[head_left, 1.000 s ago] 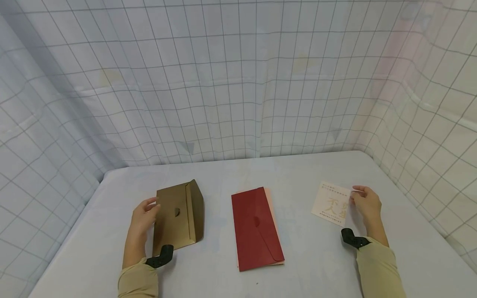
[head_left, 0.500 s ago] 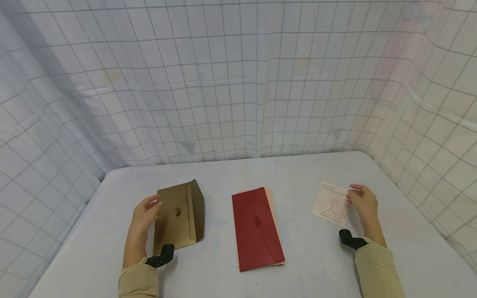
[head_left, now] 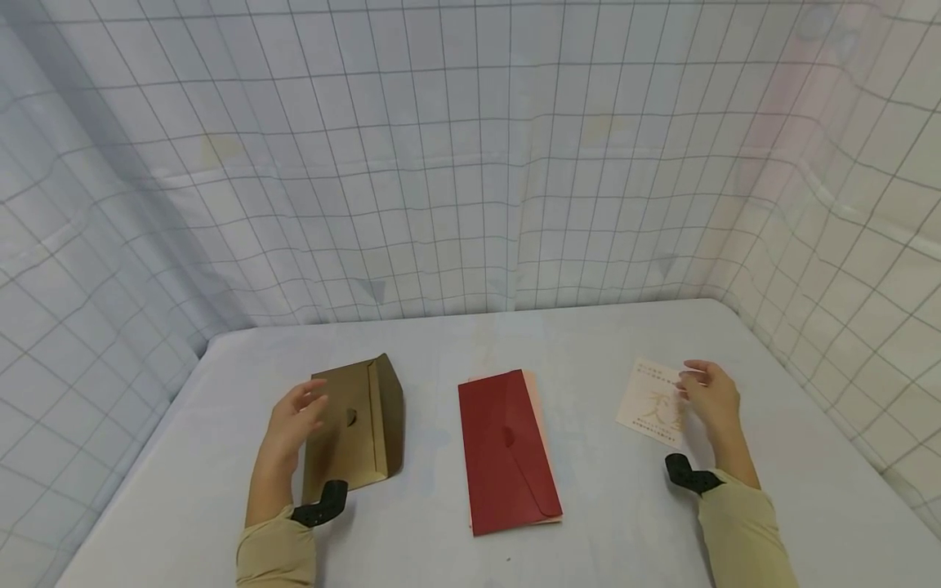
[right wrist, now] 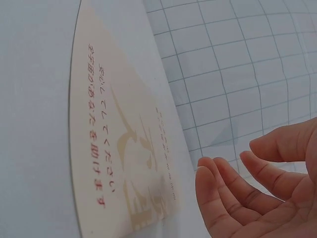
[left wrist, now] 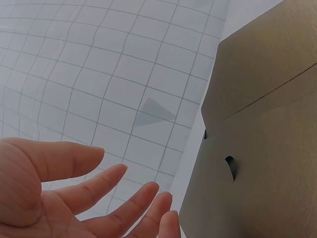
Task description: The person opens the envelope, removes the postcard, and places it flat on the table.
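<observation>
My left hand [head_left: 292, 418] hovers over the left edge of a gold envelope [head_left: 338, 441], fingers loosely bent with nothing between them. In the left wrist view the envelope [left wrist: 257, 163] shows its half-raised flap and a small crescent slot. On the right, a pale square card [head_left: 650, 404] with gold and red lettering lies on the table. My right hand [head_left: 711, 400] is over the card's right edge, fingers relaxed and holding nothing. The right wrist view has the card [right wrist: 119, 148] beside the fingertips [right wrist: 205, 178].
A red envelope [head_left: 507, 457] lies between the hands, with a pink sheet [head_left: 537, 400] peeking out from under it. The white table [head_left: 412, 547] is bounded by a gridded white curtain [head_left: 470, 163] at the back and sides.
My right hand has drifted left, further over the card. My left hand has shifted slightly right and up over the gold envelope. The envelopes and the card have stayed in place.
</observation>
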`<action>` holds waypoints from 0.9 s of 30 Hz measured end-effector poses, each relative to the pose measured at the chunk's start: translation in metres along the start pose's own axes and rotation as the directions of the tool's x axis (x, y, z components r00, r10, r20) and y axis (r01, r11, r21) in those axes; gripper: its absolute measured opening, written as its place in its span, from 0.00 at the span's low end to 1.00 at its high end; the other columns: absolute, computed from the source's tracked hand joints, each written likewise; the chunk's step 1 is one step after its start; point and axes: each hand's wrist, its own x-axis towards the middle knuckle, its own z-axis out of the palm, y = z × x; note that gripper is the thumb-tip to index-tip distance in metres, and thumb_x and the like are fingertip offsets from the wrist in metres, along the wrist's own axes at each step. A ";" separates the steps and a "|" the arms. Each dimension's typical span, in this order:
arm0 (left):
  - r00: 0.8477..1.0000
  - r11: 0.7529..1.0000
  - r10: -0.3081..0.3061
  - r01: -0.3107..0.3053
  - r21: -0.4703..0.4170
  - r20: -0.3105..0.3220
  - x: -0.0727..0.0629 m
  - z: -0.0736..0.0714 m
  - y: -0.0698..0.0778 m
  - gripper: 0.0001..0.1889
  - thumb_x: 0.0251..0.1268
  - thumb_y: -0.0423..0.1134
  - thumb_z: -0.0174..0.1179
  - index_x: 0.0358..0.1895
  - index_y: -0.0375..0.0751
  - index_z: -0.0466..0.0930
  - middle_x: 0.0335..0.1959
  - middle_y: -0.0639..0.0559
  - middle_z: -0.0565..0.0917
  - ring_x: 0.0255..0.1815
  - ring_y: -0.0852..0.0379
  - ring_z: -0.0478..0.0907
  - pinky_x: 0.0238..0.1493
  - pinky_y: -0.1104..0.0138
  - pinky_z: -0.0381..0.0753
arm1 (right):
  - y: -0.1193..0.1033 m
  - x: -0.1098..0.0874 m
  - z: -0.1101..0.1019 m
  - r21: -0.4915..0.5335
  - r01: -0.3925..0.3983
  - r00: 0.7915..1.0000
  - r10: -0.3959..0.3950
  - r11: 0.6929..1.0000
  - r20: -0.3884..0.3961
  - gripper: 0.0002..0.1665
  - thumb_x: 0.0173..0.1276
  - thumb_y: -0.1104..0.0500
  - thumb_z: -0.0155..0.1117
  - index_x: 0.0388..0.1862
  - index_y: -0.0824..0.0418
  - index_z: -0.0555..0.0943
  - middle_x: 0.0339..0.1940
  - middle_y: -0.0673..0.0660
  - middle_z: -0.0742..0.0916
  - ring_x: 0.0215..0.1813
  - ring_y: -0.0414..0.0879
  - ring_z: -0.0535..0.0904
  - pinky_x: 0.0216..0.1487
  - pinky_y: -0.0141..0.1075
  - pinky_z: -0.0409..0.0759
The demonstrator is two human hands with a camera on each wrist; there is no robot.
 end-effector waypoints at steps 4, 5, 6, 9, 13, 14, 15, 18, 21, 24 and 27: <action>1.000 1.000 0.009 -0.009 0.028 -0.007 0.001 0.002 0.000 0.24 0.74 0.37 0.40 0.70 0.34 0.53 0.67 0.32 0.60 0.61 0.48 0.65 0.57 0.59 0.71 | -0.003 -0.002 0.001 -0.004 0.011 1.000 -0.011 1.000 0.006 0.23 0.71 0.62 0.46 0.63 0.70 0.67 0.55 0.72 0.78 0.27 0.20 0.70 0.33 0.17 0.75; 1.000 0.999 0.014 -0.014 0.034 -0.008 0.002 0.003 0.000 0.24 0.74 0.38 0.40 0.70 0.34 0.54 0.66 0.32 0.62 0.58 0.51 0.67 0.56 0.61 0.71 | -0.003 -0.002 0.001 -0.006 0.015 1.000 -0.015 1.000 0.004 0.23 0.71 0.62 0.46 0.63 0.70 0.67 0.55 0.72 0.79 0.27 0.20 0.70 0.33 0.17 0.75; 1.000 0.999 0.021 -0.021 0.034 -0.008 0.002 0.003 0.000 0.24 0.74 0.37 0.41 0.69 0.34 0.55 0.65 0.32 0.63 0.55 0.55 0.68 0.55 0.61 0.71 | -0.004 -0.002 0.002 -0.008 0.018 1.000 -0.018 1.000 0.004 0.23 0.71 0.62 0.47 0.63 0.70 0.67 0.55 0.72 0.79 0.27 0.20 0.70 0.33 0.17 0.75; 0.999 0.998 0.037 -0.037 0.051 0.000 0.003 0.006 0.001 0.23 0.74 0.38 0.41 0.69 0.35 0.56 0.61 0.33 0.66 0.47 0.64 0.69 0.53 0.63 0.72 | -0.007 -0.003 0.002 -0.021 0.024 1.000 -0.023 1.000 0.010 0.23 0.70 0.62 0.46 0.63 0.69 0.67 0.55 0.72 0.79 0.27 0.20 0.71 0.33 0.18 0.75; 0.998 0.996 0.062 -0.064 0.065 0.030 0.003 0.009 0.003 0.23 0.74 0.37 0.42 0.68 0.34 0.57 0.61 0.32 0.67 0.46 0.67 0.70 0.51 0.64 0.74 | -0.009 -0.005 0.004 -0.041 0.017 1.000 -0.016 0.999 0.023 0.24 0.71 0.61 0.46 0.63 0.68 0.67 0.55 0.71 0.79 0.30 0.24 0.74 0.33 0.18 0.75; 0.997 0.995 0.068 -0.071 0.068 0.037 0.003 0.010 0.003 0.23 0.73 0.36 0.42 0.68 0.33 0.57 0.61 0.31 0.67 0.47 0.66 0.70 0.51 0.64 0.74 | -0.009 -0.005 0.005 -0.046 0.013 1.000 -0.012 0.999 0.023 0.24 0.71 0.61 0.46 0.63 0.68 0.67 0.55 0.71 0.79 0.31 0.26 0.74 0.33 0.19 0.75; 0.997 0.995 0.071 -0.073 0.068 0.043 0.004 0.011 0.004 0.23 0.73 0.36 0.42 0.68 0.33 0.56 0.62 0.31 0.66 0.47 0.66 0.70 0.51 0.64 0.75 | -0.009 -0.005 0.005 -0.049 0.011 1.000 -0.010 0.999 0.022 0.24 0.71 0.60 0.46 0.63 0.68 0.67 0.55 0.70 0.79 0.32 0.27 0.75 0.33 0.19 0.75; 0.996 0.995 0.070 -0.073 0.067 0.050 0.004 0.013 0.005 0.23 0.73 0.35 0.41 0.69 0.33 0.56 0.64 0.30 0.65 0.51 0.61 0.71 0.52 0.62 0.75 | 0.000 0.002 0.007 -0.050 0.020 1.000 -0.020 0.999 0.003 0.24 0.70 0.59 0.47 0.63 0.67 0.68 0.53 0.69 0.80 0.32 0.30 0.76 0.31 0.21 0.75; 0.996 0.997 0.058 -0.061 0.055 0.061 0.004 0.014 0.006 0.24 0.74 0.35 0.41 0.70 0.34 0.54 0.66 0.30 0.63 0.58 0.50 0.70 0.56 0.58 0.74 | 0.020 0.017 0.013 -0.048 0.054 0.999 -0.054 0.997 -0.003 0.24 0.70 0.56 0.49 0.62 0.65 0.69 0.52 0.68 0.81 0.31 0.29 0.77 0.31 0.22 0.76; 0.995 0.997 0.057 -0.060 0.038 0.077 0.004 0.017 0.007 0.24 0.74 0.34 0.40 0.70 0.34 0.52 0.67 0.30 0.61 0.64 0.41 0.65 0.60 0.53 0.72 | 0.042 0.035 0.019 -0.078 0.081 0.997 -0.082 0.994 -0.009 0.24 0.71 0.53 0.48 0.62 0.62 0.69 0.52 0.66 0.81 0.30 0.26 0.76 0.31 0.21 0.76; 0.994 0.996 0.075 -0.077 0.032 0.081 0.004 0.021 0.008 0.24 0.73 0.33 0.40 0.70 0.33 0.53 0.66 0.29 0.62 0.64 0.39 0.64 0.60 0.52 0.72 | 0.046 0.040 0.024 -0.099 0.092 0.995 -0.094 0.991 -0.013 0.24 0.72 0.52 0.47 0.62 0.60 0.69 0.52 0.63 0.82 0.30 0.26 0.76 0.31 0.20 0.75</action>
